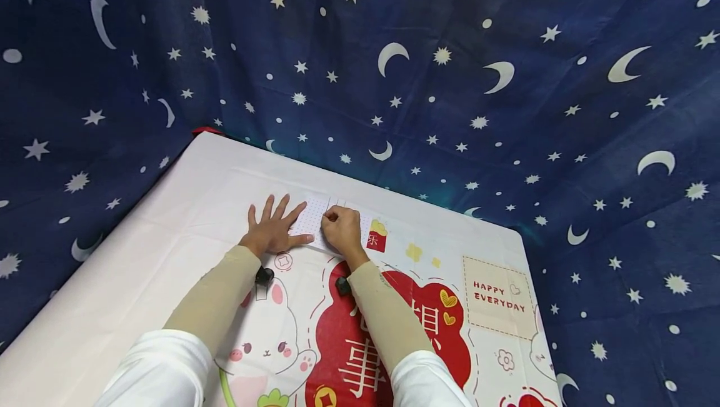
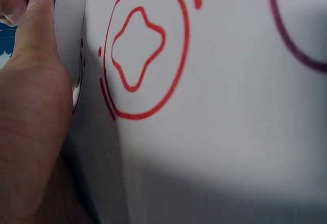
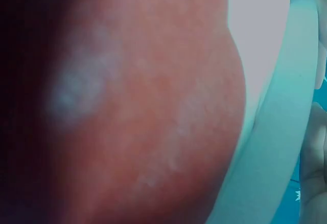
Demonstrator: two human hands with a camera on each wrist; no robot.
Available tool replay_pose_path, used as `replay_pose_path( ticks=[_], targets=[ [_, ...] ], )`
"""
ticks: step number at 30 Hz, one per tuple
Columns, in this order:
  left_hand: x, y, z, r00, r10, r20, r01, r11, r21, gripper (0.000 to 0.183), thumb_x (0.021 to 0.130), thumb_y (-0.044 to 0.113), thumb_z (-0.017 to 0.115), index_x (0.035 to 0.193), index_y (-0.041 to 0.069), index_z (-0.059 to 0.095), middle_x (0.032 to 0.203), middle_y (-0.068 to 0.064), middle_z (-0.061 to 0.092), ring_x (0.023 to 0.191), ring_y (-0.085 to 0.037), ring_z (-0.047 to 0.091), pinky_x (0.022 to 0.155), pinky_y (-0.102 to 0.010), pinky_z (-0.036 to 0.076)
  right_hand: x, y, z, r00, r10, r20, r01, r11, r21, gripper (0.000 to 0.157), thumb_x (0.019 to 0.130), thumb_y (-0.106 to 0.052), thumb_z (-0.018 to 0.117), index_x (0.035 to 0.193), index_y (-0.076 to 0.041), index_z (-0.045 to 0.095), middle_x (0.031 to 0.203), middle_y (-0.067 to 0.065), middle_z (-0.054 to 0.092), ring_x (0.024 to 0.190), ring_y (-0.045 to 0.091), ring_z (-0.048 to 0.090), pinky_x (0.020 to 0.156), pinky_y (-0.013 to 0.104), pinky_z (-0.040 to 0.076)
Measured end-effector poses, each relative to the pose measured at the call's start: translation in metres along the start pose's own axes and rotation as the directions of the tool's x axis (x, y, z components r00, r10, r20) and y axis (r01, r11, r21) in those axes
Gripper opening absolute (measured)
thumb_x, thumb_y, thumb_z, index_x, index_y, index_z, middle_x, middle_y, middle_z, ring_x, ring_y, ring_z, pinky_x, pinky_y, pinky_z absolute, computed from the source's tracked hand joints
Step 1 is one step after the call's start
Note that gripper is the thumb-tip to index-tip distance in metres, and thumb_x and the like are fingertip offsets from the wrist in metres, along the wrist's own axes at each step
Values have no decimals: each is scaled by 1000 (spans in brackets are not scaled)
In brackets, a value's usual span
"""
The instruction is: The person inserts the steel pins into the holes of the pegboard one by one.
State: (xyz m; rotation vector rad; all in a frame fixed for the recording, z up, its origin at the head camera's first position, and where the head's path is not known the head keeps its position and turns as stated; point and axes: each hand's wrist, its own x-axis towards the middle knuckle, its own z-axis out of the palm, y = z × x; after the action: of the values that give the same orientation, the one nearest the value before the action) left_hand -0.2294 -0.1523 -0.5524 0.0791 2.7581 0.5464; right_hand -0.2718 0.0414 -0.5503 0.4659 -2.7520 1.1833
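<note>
A flat white board [image 1: 311, 212] printed with rows of small dots lies near the far side of the table. My left hand [image 1: 272, 232] is spread over its left end, fingers straight and apart, the thumb pointing right along the near edge. Over the middle of the dots is my right hand [image 1: 344, 229], its fingers curled and the thumb drawn in against the index finger; no object shows between them. In the left wrist view the left thumb [image 2: 33, 35] lies along the board's pale, thick edge [image 2: 72, 29]. The right wrist view is mostly filled by blurred skin of the right hand [image 3: 163, 91].
The tablecloth [image 1: 225, 169] is white, with printed red shapes, a rabbit, Chinese characters and a "HAPPY EVERYDAY" panel [image 1: 499, 297]. Behind the table hangs a dark blue curtain [image 1: 349, 69] with moons and stars. A small black device [image 1: 264, 276] sits at the left wrist, another [image 1: 343, 286] at the right.
</note>
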Motion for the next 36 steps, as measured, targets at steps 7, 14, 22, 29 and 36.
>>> replay_pose_path(
  ticks=[7,14,22,29,36],
  targets=[
    [-3,3,0,1000,-9,17,10,1000,-21,100,90,84,46,168,32,10,177,-16,-4,161,-48,-15,121,-77,-15,-1,-2,0,999,32,2,-32,999,-20,12,93,-10,73,83,-10,80,78,2,76,77,11,59,71,21,51],
    [-1,-2,3,1000,-16,6,16,1000,-6,101,90,85,45,168,32,10,177,-17,-3,161,-49,-14,121,-77,-15,-3,-4,3,997,73,16,-72,997,-13,9,95,-14,74,94,-10,82,87,2,79,82,11,64,80,24,58],
    [0,1,2,1000,-2,3,2,1000,-12,103,87,87,44,168,33,11,177,-16,-4,161,-48,-15,120,-77,-17,-6,-3,1,994,106,4,-106,994,-26,13,96,-16,75,106,-10,81,97,4,81,92,15,70,92,32,61],
    [-1,7,1,1000,-3,15,3,1000,13,99,91,82,47,168,32,10,177,-16,-4,161,-49,-14,121,-78,-14,-9,1,-3,995,98,0,-98,995,-9,17,95,-13,75,109,-7,81,98,6,81,89,16,72,90,32,62],
    [0,4,0,1000,-8,8,8,1000,3,97,93,79,48,168,30,11,177,-18,-4,160,-51,-14,120,-78,-14,-13,7,-17,991,136,14,-137,985,101,18,96,-14,75,112,-7,80,100,6,81,90,15,70,88,30,63]
  ],
)
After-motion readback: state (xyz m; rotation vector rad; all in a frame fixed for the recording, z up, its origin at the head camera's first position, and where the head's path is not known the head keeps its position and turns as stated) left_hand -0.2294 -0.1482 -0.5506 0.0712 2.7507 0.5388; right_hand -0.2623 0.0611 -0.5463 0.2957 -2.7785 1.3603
